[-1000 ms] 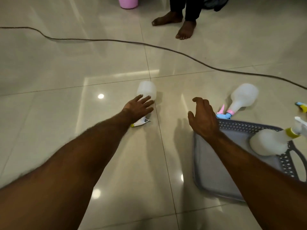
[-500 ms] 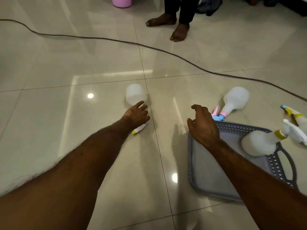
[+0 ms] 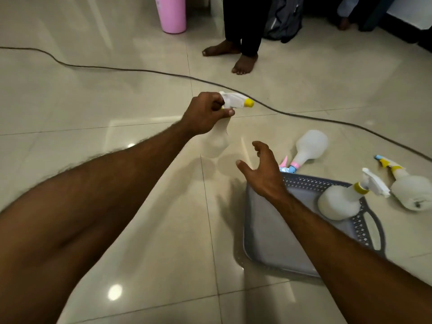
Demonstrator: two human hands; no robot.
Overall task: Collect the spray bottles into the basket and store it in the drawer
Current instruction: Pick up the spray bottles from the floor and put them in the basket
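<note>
Gripping a white spray bottle (image 3: 216, 141) by its neck, the left hand (image 3: 205, 114) is holding it upright in the air above the floor (image 3: 117, 101), fingers clamped just under the white trigger head with its yellow nozzle pointing right. The right hand (image 3: 263, 173) is hanging open and empty, fingers spread and curled, over the near-left corner of the grey basket (image 3: 280, 249).

The basket is sitting on the floor to the right, and one bottle (image 3: 339, 203) with a yellow collar is lying in it, its trigger head leaning out over the far rim. Just beyond the basket, a bottle (image 3: 308, 148) with a pink collar and a blue-and-pink trigger is lying on the floor, its head close against the basket's far edge. Another bottle (image 3: 406, 188), yellow-collared, is lying on the floor to the right of the basket.

A dark cable (image 3: 140, 71) is running across the floor behind the raised bottle. Further back, a person's bare feet (image 3: 243, 64) are standing on the tiles, with a pink container (image 3: 171, 14) to their left and a dark bag (image 3: 282, 19) to their right.
</note>
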